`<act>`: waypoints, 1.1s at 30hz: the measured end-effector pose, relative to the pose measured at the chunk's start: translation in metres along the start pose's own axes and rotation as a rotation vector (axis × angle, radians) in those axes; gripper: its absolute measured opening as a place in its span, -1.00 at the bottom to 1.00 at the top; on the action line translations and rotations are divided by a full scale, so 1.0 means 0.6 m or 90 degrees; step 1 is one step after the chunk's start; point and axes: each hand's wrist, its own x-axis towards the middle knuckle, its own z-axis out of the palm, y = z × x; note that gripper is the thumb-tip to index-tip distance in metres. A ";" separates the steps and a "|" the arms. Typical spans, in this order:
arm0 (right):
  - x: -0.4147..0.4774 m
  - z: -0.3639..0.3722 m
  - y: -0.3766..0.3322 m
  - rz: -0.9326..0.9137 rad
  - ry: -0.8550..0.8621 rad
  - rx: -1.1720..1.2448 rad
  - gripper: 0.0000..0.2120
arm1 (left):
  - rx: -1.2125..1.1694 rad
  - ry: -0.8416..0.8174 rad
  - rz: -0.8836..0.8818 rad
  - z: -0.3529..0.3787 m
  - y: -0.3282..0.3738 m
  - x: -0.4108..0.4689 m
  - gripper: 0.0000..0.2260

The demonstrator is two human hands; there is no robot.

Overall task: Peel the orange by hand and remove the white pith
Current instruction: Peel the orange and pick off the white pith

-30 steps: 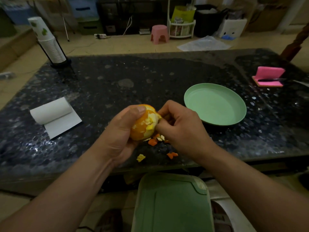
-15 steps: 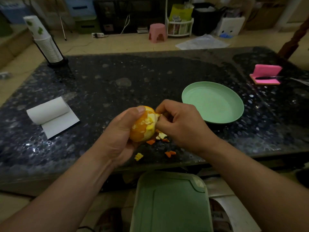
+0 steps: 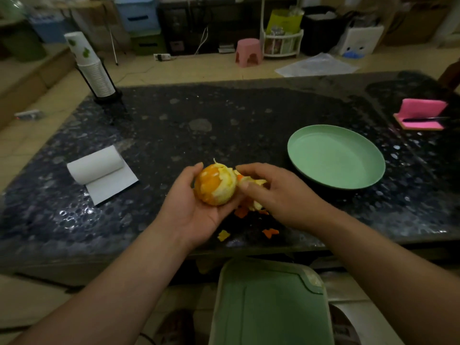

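Now the right hand (image 3: 278, 192) pinches a peel strip (image 3: 257, 183) that it has pulled rightward off the orange (image 3: 215, 185), possibly not yet torn free. The left hand (image 3: 196, 215) cups the orange from beneath. Pith-covered flesh shows wider, so peeling is advancing. Peel scraps (image 3: 270, 231) lie below the orange, and a green plate (image 3: 336, 155) sits right of it.

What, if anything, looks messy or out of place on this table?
Torn peel scraps lie loose on the dark table near its front edge, while the green plate beside them holds nothing. Otherwise nothing odd: the left hand holds the orange, the right hand pinches a peel strip.
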 end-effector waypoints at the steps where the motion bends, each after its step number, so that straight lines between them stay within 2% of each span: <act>1: -0.004 0.005 -0.005 -0.013 -0.020 0.020 -0.54 | 0.008 -0.012 -0.007 -0.001 -0.001 -0.001 -0.50; 3: -0.009 0.012 -0.010 -0.038 -0.020 0.026 -0.45 | 0.049 -0.040 -0.017 0.000 -0.005 -0.003 -0.48; 6: -0.009 0.005 -0.013 -0.038 0.016 0.109 -0.45 | 0.116 -0.052 0.001 0.003 -0.005 -0.004 -0.46; 11: -0.008 -0.016 -0.014 -0.028 0.016 0.174 -0.52 | 0.158 -0.080 0.035 0.007 0.006 -0.007 -0.52; 15: -0.003 -0.014 -0.016 0.005 0.020 0.233 -0.61 | 0.218 -0.089 0.035 0.011 0.010 -0.015 -0.48; 19: 0.002 -0.016 -0.015 0.038 0.043 0.286 -0.71 | 0.253 -0.098 0.045 0.019 0.009 -0.026 -0.56; 22: 0.000 -0.018 -0.013 0.060 0.007 0.359 -0.77 | 0.247 -0.097 0.032 0.017 0.011 -0.026 -0.50; 26: -0.006 -0.022 -0.015 0.055 -0.047 0.323 -0.73 | 0.260 -0.068 0.035 0.016 0.010 -0.023 -0.43; 33: -0.008 -0.028 -0.015 0.034 -0.029 0.271 -0.82 | 0.331 -0.064 0.118 0.017 0.010 -0.024 -0.53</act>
